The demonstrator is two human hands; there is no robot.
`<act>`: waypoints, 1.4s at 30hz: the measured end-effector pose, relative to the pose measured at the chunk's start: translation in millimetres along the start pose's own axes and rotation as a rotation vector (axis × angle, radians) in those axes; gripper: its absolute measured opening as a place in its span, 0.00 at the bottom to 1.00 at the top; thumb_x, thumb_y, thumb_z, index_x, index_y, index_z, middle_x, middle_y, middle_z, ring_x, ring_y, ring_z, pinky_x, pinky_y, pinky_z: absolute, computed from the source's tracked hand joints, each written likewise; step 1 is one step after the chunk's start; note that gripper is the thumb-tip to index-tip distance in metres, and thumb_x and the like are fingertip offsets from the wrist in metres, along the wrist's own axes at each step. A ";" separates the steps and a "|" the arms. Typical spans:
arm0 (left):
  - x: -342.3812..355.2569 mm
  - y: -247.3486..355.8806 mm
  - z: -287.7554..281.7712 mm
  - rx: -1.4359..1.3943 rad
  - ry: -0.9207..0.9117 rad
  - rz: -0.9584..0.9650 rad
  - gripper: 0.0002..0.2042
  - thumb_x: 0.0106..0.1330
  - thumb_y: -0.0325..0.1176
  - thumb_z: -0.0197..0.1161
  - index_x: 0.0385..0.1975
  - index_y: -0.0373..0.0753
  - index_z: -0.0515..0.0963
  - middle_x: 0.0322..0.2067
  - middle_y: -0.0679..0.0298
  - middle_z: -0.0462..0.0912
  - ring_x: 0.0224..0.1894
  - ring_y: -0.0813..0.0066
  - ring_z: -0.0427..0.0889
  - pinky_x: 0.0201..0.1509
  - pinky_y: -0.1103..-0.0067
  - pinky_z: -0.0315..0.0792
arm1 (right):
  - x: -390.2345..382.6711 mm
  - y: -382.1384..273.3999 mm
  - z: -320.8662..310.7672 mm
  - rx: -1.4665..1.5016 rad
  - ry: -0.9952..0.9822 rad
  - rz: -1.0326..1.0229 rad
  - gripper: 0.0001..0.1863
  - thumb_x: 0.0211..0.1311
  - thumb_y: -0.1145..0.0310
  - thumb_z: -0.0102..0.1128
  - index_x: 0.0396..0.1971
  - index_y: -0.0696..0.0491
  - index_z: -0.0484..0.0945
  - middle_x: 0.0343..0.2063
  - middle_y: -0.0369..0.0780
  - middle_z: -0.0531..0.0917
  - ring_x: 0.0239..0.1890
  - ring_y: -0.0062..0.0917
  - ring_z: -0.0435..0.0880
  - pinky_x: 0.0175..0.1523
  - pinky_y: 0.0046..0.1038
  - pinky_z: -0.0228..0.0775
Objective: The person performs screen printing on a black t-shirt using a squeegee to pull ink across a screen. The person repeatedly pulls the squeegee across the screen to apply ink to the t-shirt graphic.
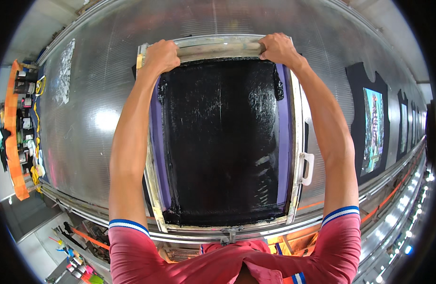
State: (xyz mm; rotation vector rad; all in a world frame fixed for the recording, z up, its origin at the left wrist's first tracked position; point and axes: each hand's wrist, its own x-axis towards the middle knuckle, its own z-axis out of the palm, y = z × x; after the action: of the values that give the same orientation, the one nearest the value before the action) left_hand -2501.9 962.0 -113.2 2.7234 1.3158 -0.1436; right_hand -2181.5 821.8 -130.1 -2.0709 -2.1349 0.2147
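Both my arms reach forward over a screen-printing frame [156, 208] lying on the metal table. My left hand [162, 57] is closed round the left end of a pale squeegee [219, 50] at the frame's far end. Gripping the squeegee's right end is my right hand [279, 48], its fingers curled over the bar. The squeegee's lower edge meets black ink [218, 137], which covers most of the screen. Thicker ink lies along the sides and near edge, and streaks show at the lower right. Purple strips [283, 142] border the ink on both sides.
A white handle [308, 169] sticks out from the frame's right side. Farther right, a black shirt [360, 90] with a colourful print lies on the table [95, 156], with more dark pieces in a row beyond. Containers [26, 123] stand beside an orange strip [12, 137] at the left.
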 end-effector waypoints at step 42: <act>-255.1 61.8 -1.6 -0.099 -0.219 -0.057 0.15 0.51 0.37 0.72 0.41 0.48 0.87 0.33 0.54 0.87 0.39 0.52 0.85 0.47 0.63 0.78 | -216.3 -108.5 -2.4 0.024 -0.113 -0.105 0.13 0.44 0.72 0.55 0.29 0.51 0.87 0.26 0.46 0.85 0.32 0.43 0.86 0.37 0.42 0.78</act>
State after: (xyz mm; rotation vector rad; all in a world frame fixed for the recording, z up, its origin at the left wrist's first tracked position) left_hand -2611.3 726.8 -73.6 2.5068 1.3017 -0.3600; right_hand -2280.8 602.3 -107.8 -1.9713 -2.2868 0.3505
